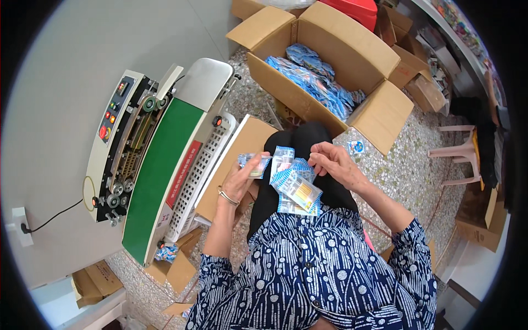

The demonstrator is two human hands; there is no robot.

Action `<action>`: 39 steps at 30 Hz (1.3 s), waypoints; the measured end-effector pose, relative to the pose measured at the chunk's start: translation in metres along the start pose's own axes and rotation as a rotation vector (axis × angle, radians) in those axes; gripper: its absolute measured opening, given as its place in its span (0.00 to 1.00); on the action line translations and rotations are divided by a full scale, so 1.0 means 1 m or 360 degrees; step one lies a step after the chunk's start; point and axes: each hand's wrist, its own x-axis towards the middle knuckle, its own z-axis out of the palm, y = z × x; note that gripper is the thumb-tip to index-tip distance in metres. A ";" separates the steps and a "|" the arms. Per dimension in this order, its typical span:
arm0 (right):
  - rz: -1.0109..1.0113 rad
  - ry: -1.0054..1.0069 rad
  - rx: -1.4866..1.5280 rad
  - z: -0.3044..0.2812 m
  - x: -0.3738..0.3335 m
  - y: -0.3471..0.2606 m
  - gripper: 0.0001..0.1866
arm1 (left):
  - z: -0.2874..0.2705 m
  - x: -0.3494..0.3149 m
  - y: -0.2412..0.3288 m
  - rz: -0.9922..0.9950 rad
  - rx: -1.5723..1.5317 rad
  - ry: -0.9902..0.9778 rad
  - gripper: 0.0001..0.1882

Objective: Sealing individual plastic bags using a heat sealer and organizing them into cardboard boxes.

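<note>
My left hand (238, 180) is closed around a small clear plastic packet (257, 166) with blue printing, held beside my left thigh. Over my lap lie several similar blue-and-white striped packets, overlapping one another. The top packet (301, 191) is tilted and shows yellow, stick-like contents through its clear window; another packet (282, 158) lies beyond it. My right hand (336, 165) hovers at the right edge of this pile, thumb and fingers pinched together. Whatever may be between those fingertips is too small to make out.
Ahead, an open cardboard box (379, 102) holds many blue packets (316, 77). On the left stands a sealing machine (118, 137) with a green conveyor belt (159, 170), and a white perforated basket (201, 179) beside it. A loose packet (356, 147) lies on the speckled floor. A pink stool (462, 154) stands right.
</note>
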 end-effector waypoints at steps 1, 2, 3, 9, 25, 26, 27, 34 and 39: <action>-0.0012 0.0013 -0.0045 0.005 0.004 -0.006 0.15 | -0.004 -0.001 0.003 -0.0018 -0.0228 0.0064 0.20; -0.0024 -0.0003 -0.0048 0.009 0.012 -0.006 0.15 | -0.007 -0.001 0.006 -0.0035 -0.0457 0.0128 0.20; -0.0287 0.0027 -0.0264 0.013 0.020 -0.006 0.16 | -0.006 -0.001 0.011 -0.0025 -0.0557 0.0168 0.22; -0.0616 -0.0323 -0.0340 0.045 0.059 -0.045 0.20 | 0.005 0.009 0.045 0.0078 -0.0728 -0.0236 0.23; -0.0177 -0.0054 0.0679 -0.016 0.062 -0.011 0.18 | 0.031 0.046 -0.071 0.0657 0.1075 0.0432 0.18; -0.0177 -0.0065 0.0685 -0.014 0.067 -0.008 0.18 | 0.028 0.047 -0.071 0.0669 0.1108 0.0474 0.16; -0.0201 -0.0053 0.0695 -0.014 0.070 -0.005 0.18 | 0.032 0.047 -0.066 0.0676 0.1135 0.0503 0.14; -0.0020 -0.0071 0.0786 -0.008 0.083 -0.002 0.15 | 0.035 0.046 -0.041 0.0475 -0.0542 0.0505 0.14; -0.0039 -0.0148 0.0749 0.002 0.099 -0.010 0.13 | 0.022 0.050 -0.017 0.0625 -0.0861 0.0482 0.14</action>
